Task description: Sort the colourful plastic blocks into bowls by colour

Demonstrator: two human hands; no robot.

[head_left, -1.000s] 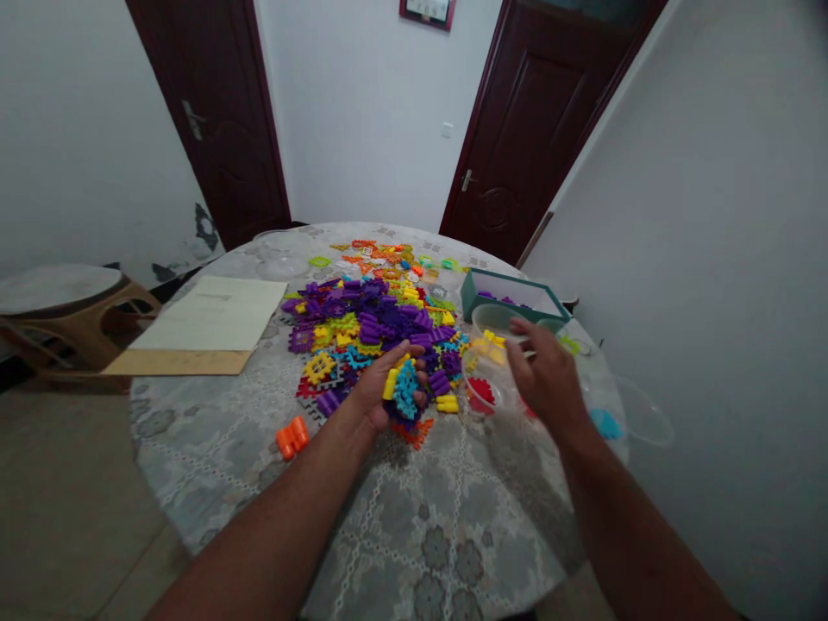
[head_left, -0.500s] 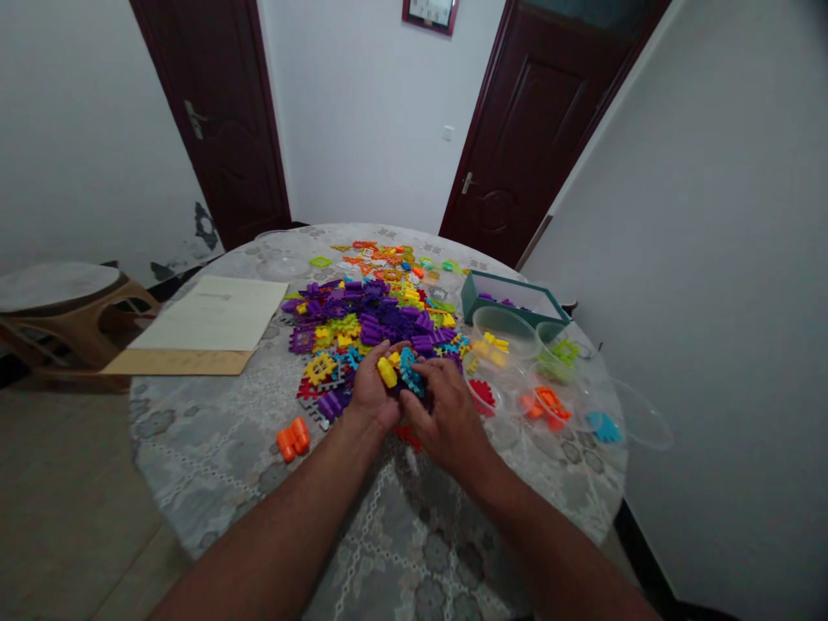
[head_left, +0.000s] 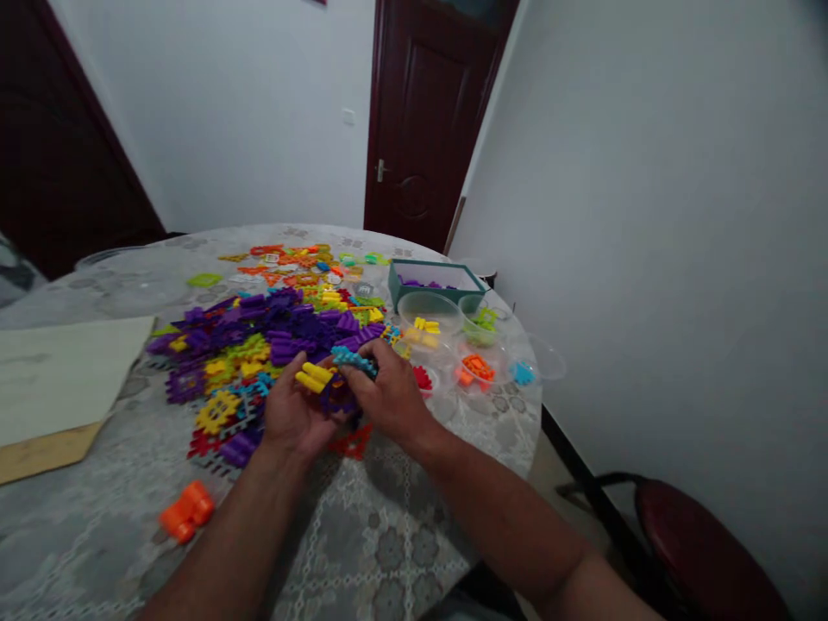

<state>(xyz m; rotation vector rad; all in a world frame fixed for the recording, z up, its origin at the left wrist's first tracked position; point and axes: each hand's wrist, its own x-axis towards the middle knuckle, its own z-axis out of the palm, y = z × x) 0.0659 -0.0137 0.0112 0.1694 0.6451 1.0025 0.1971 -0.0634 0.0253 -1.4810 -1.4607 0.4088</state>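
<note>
My left hand (head_left: 297, 421) is palm up with its fingers curled round a yellow building piece (head_left: 315, 377) and a purple building piece (head_left: 337, 395). Pinched between the thumb and fingers of my right hand (head_left: 394, 392) is a blue toothed building piece (head_left: 353, 360), held just above the left palm. Behind both hands spreads a heap of purple building pieces (head_left: 291, 319), mixed with yellow, green, blue and grey ones. An orange toothed piece (head_left: 353, 442) lies on the table below my hands, partly hidden by them.
Clear plastic cups (head_left: 430, 310) with sorted yellow, green, orange, red and blue pieces stand at the right. A green box (head_left: 420, 297) holds purple pieces. Orange tube pieces (head_left: 187, 511) lie near left, a paper sheet (head_left: 71, 362) on a board farther left. A dark red stool (head_left: 705, 552) stands right.
The view has swung to the right, so the table appears farther left. My right hand has lifted the blue piece a little off the left palm, and the purple piece shows more.
</note>
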